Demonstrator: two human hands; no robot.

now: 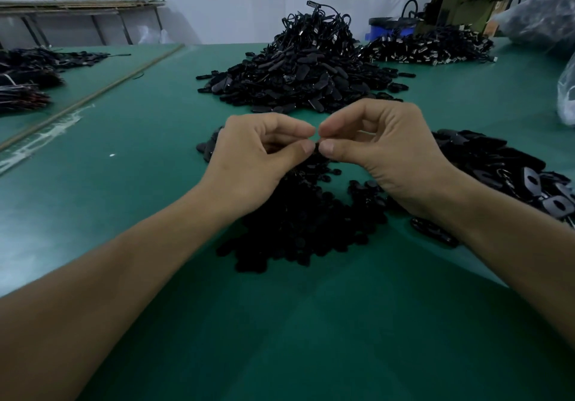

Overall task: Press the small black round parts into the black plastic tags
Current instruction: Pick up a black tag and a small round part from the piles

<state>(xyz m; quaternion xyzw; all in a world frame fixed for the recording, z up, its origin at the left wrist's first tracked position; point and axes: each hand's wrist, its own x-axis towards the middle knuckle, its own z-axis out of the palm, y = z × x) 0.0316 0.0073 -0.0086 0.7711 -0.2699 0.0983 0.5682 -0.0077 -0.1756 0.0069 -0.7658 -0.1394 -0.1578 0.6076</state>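
My left hand [258, 152] and my right hand [382, 148] meet fingertip to fingertip above the green table. Both pinch one small black piece [317, 147], mostly hidden by the thumbs and forefingers; whether it is a tag, a round part or both together I cannot tell. Under my hands lies a heap of small black round parts [298, 229]. Black plastic tags with holes [513, 170] spread out to the right of my right wrist.
A large mound of black tags with cords [305, 68] rises behind my hands. Another pile with metal ends [429, 47] lies at the back right. More black bundles [28, 77] sit on the left. Clear plastic bags [566, 89] stand at the right edge of the green table [140, 183].
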